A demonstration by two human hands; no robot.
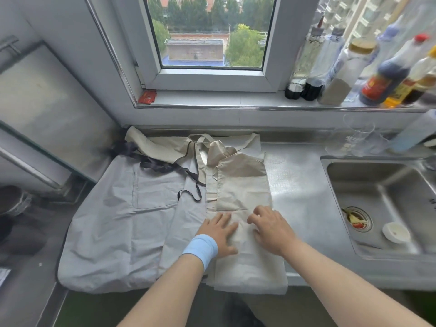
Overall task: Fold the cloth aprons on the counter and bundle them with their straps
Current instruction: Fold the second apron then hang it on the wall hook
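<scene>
Two hands atop beige apron [243, 192] | left hand [218, 232] flat, pressing | right hand [271, 228] curled, grip unclear

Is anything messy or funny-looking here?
Yes. Food scraps sit in the sink drain. The grey apron has dark straps lying tangled at the back of the counter, and its bottom edge droops over the front.

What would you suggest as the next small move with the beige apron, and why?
Probably fold the near end of the beige apron up toward the window. It already lies as a narrow strip, its near end overhangs the counter, and the left hand and right hand both rest on it there.
</scene>
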